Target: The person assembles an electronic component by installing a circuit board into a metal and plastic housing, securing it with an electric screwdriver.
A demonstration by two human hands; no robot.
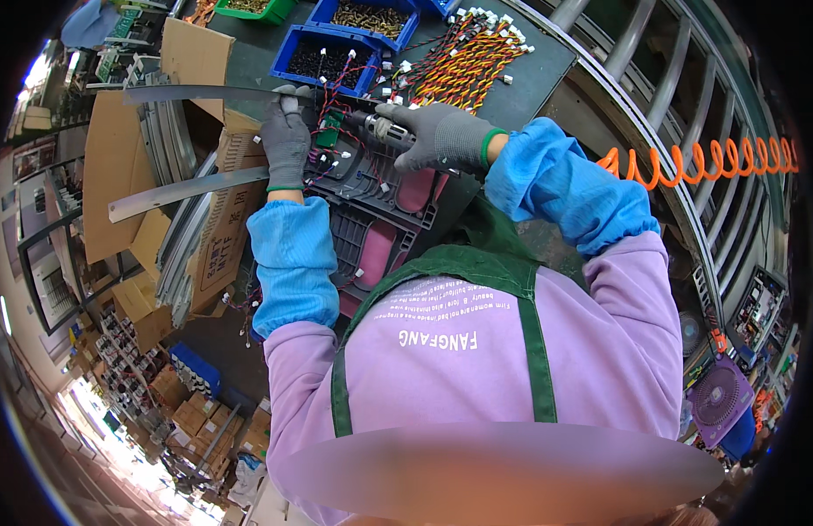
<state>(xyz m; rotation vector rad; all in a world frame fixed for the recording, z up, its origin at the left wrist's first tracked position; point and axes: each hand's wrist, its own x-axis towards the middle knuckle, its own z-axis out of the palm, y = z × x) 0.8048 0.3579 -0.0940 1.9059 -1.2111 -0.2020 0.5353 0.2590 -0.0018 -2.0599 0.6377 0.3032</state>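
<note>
My right hand (450, 136), in a grey glove with a green cuff, grips a power screwdriver (389, 131). Its tip points left toward a small green circuit board (328, 131) on a dark plastic housing (354, 175). Pink panels (377, 250) show on the housing, and thin wires with white plugs lie across it. At the housing's left edge is my left hand (286, 140), also gloved, fingers curled beside a long metal strip (196, 93). What those fingers hold, if anything, is hidden. A second metal strip (187, 191) reaches under my left wrist.
Blue bins (329, 60) of screws and a green bin (255, 9) stand beyond the housing, beside bundled red, yellow and black wires (466, 66). On the left, an open cardboard box (117, 175) holds metal strips. A roller conveyor (669, 79) and orange coiled hose (704, 162) run along the right.
</note>
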